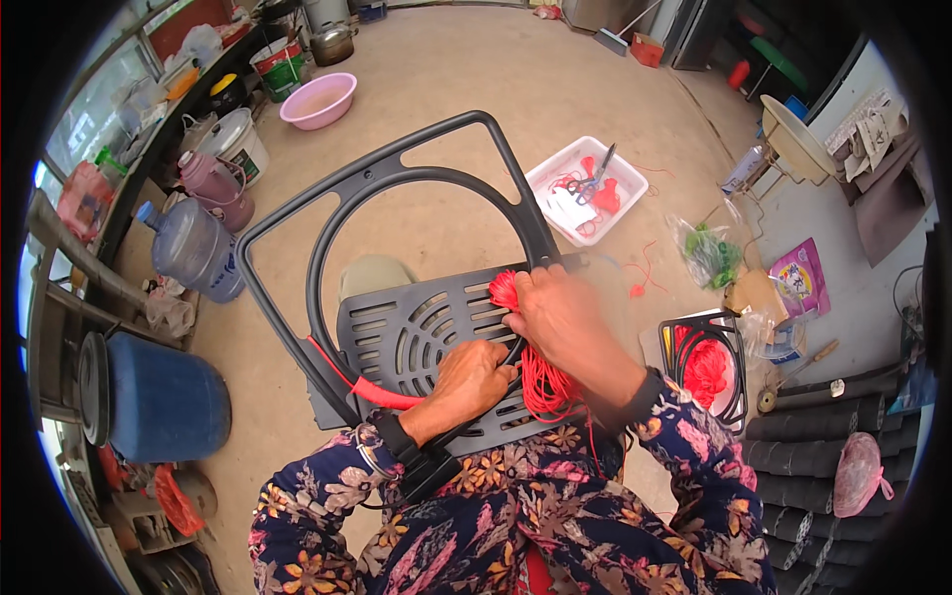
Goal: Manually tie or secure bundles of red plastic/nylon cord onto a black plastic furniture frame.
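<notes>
A black frame with a round ring inside its outer loop leans over a grey slotted plastic panel at my lap. Red cord is wrapped along the ring's lower left part, beside my left wrist. My left hand is closed, its curled fingers gripping the ring's tube near the panel's middle. Just to the right and above, my right hand pinches a bundle of red cord against the ring's right side. Loose strands hang below that hand, and a bunched end pokes out left of its fingers. My right forearm is slightly blurred.
A white tray ahead holds scissors and red cord. At right, a container with a black-barred rim holds more red cord. A pink basin, a water jug and a blue barrel stand at left.
</notes>
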`<state>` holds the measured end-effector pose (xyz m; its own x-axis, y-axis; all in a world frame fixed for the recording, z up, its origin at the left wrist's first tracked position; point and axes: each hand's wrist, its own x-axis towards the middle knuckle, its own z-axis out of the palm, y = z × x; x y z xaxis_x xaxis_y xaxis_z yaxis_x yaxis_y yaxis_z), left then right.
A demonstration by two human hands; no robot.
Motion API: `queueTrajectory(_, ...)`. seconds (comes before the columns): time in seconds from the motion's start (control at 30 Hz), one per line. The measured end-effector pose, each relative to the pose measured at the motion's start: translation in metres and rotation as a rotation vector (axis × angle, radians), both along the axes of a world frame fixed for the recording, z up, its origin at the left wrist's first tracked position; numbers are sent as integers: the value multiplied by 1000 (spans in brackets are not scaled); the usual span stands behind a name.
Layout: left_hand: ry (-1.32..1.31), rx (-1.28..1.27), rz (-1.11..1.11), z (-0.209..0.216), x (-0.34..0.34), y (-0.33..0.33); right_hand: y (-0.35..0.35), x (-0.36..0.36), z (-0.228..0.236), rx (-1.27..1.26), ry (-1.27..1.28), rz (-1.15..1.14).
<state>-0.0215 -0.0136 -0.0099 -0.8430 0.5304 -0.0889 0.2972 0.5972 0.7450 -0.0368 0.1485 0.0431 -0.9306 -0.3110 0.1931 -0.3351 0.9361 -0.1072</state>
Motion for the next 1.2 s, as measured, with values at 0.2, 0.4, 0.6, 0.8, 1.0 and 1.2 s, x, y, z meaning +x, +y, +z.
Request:
queueTrajectory(0.2,-40,-29,-12,2,-3,9,1,-16,-26,148,-35,99)
queueTrajectory(0.4,-178,60,94,2,-5,6,-2,-31,13,-652,-90,194)
queueTrajectory(0.6,-312,53,75,10,-14,16,1,-22,42,-1526,-577,187)
queueTrajectory(0.8,-433,215,232,-15,-23,8,38,20,102,-1983,-726,141)
queueTrajectory(1.0,-612,570,389,-7,-34,-3,128,125,128,-2081,-778,581)
queueTrajectory(1.2,-614,555,356,0,-43,-9,192,202,134,-1892,-736,568)
